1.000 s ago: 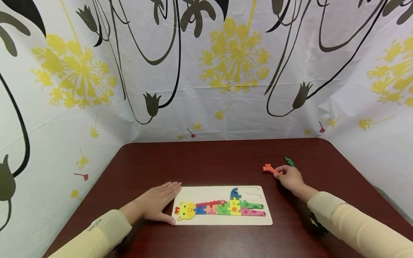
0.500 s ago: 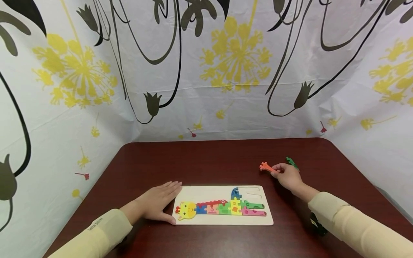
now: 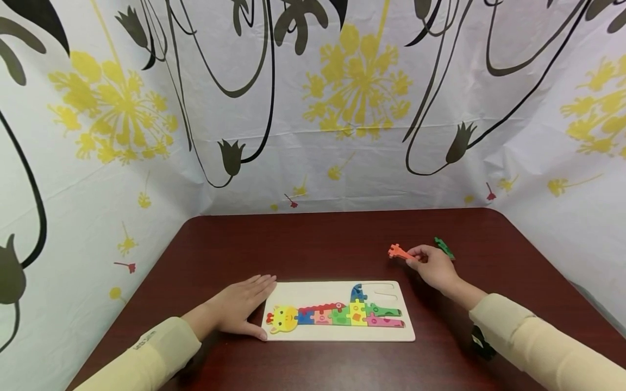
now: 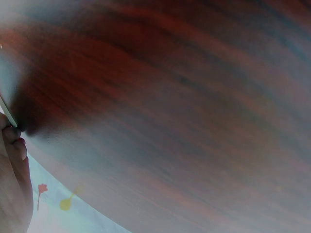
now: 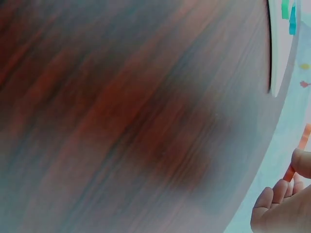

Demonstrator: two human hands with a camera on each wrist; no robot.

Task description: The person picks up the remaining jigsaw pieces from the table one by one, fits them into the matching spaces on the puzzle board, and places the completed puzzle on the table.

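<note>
A white puzzle board [image 3: 313, 293] lies on the table with a colourful giraffe of interlocking pieces on it; outlined slots show at its upper right. My left hand [image 3: 244, 307] rests flat at the board's left edge, fingers straight. Above the table, to the right of the board, my right hand [image 3: 435, 267] pinches an orange puzzle piece [image 3: 398, 251] by its narrow end, between thumb and fingers. A green puzzle piece [image 3: 444, 248] lies on the table just behind that hand. In the right wrist view the orange piece [image 5: 305, 138] shows beside the thumb.
The dark red wooden table [image 3: 293, 244] extends around the board on all sides. A white cloth [image 3: 303, 163] with yellow flowers and dark stems hangs behind and beside the table.
My right hand has moved slightly to the left with the orange puzzle piece, uncovering more of the green one. The left hand and the board have stayed put.
</note>
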